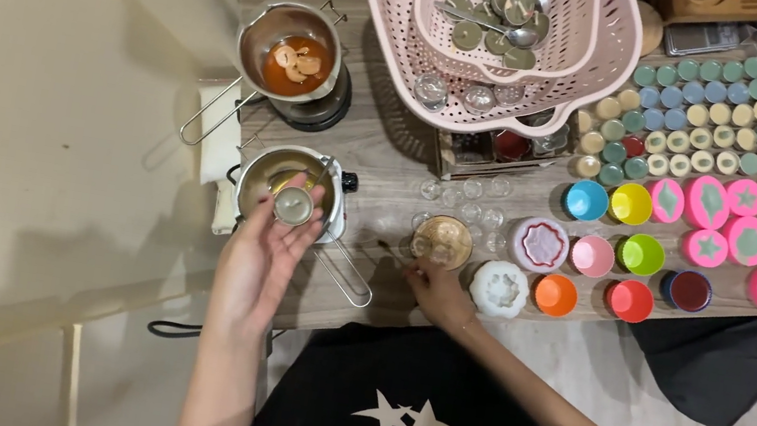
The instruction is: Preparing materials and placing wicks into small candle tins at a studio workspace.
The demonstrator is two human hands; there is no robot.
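Observation:
My left hand (266, 251) is raised palm up, and its fingertips hold a small round metal cup (293, 206) of pale wax over a steel melting pot (287, 183). My right hand (435, 288) rests on the wooden table (389, 144), its fingers touching the table just below a round clear dish (442, 240) with small cups inside. A thin dark stick (390, 248) lies by its fingertips.
A second pot (292, 57) with orange liquid sits on a hot plate at the back left. Pink baskets (496, 44) hold metal cups. Coloured silicone moulds (640, 253) and many small filled candle cups (716, 125) cover the right side. A white mould (499, 288) lies near the edge.

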